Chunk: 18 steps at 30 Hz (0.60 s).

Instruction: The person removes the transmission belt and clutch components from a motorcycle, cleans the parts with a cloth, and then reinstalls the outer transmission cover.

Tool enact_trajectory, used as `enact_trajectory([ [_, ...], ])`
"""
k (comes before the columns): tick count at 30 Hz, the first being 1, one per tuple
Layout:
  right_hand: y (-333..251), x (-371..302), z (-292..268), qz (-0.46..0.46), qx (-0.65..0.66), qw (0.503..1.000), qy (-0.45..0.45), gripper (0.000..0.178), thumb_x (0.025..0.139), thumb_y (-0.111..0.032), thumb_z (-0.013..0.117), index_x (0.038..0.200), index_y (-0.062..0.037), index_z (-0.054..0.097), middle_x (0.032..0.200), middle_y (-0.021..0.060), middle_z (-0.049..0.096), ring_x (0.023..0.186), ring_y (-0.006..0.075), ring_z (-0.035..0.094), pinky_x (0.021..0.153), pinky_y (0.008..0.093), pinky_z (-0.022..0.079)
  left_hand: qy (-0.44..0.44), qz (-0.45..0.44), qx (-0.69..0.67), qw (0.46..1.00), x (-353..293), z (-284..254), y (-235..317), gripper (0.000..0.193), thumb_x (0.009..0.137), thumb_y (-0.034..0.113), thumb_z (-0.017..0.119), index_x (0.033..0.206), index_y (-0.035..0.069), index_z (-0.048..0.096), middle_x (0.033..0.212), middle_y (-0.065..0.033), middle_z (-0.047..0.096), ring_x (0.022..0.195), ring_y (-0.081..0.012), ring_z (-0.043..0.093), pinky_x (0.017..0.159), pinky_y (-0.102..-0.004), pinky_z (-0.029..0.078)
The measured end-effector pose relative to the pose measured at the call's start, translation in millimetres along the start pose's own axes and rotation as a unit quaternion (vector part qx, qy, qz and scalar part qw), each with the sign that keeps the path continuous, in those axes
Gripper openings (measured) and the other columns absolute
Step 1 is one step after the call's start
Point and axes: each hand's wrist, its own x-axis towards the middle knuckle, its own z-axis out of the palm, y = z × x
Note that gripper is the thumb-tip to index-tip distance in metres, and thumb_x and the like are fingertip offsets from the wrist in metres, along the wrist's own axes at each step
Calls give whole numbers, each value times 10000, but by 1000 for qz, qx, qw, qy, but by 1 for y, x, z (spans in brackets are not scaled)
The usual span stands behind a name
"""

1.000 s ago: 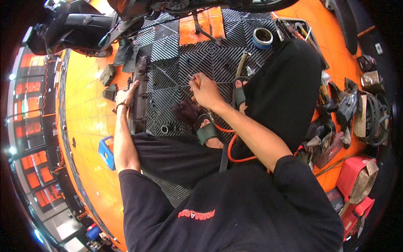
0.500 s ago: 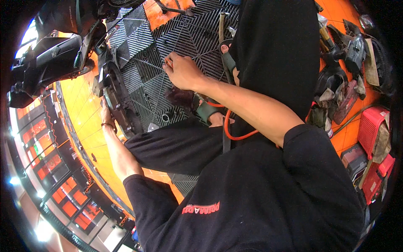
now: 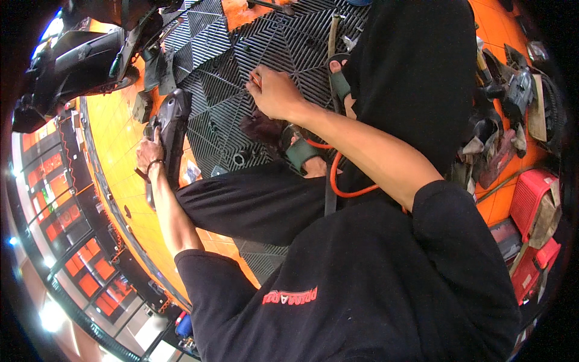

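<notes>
At the left, my left hand (image 3: pixel 149 152) is closed on the edge of a long black moulded part (image 3: pixel 174 123), which looks like a vehicle cover. The part stands tilted beside my left knee, and some of my fingers are hidden behind it. My right hand (image 3: pixel 276 93) is raised over the ribbed mat, its fingers curled together in a pinch. A small orange-brown bit shows at those fingertips, too small to name. Below that hand, a dark reddish-brown cloth or brush-like thing (image 3: pixel 260 127) lies by my sandalled foot.
Black ribbed mat tiles (image 3: pixel 211 90) cover part of the orange floor. A motorcycle (image 3: pixel 72 66) stands at the upper left. An orange hose (image 3: pixel 344 192) loops by my legs. Removed parts (image 3: pixel 482 130) and a red crate (image 3: pixel 534 196) sit at the right. A black ring (image 3: pixel 240 158) lies on the mat.
My left hand has turned the black part, so its smooth face now shows and its upper end is nearer the mat. The right hand keeps its pinch. The whole view has shifted slightly.
</notes>
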Motion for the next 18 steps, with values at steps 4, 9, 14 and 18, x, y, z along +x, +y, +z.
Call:
enact_trajectory([
  [4,0,2,1,-4,-19,1000,4,302,950,-252,627,1084,16,594,842,244,694,821,441,688,759,517,533,49,-42,-55,996,-5,-8,-13,764,928,737,460,993,35,756,930,-217,738,903,-403,705,792,-490,537],
  [9,8,4,14,-50,-6,998,26,308,973,-259,601,1133,4,583,780,221,693,681,391,697,677,487,541,87,-132,-447,880,-1,49,-71,703,1005,618,464,934,-14,763,815,-104,750,755,-216,697,689,-393,523],
  [14,1,5,4,20,-12,999,-24,329,948,-253,626,1104,35,597,889,251,707,859,445,687,791,527,545,62,-134,-690,709,13,48,-60,573,1026,494,486,1196,-24,661,1062,-111,740,893,-227,715,781,-398,575],
  [18,-4,3,2,19,-7,999,-32,329,951,-251,622,1124,29,602,889,253,709,855,445,689,779,522,545,83,-96,-617,777,19,45,-69,508,1017,430,527,1230,-19,631,1057,-104,735,917,-233,715,809,-410,586],
])
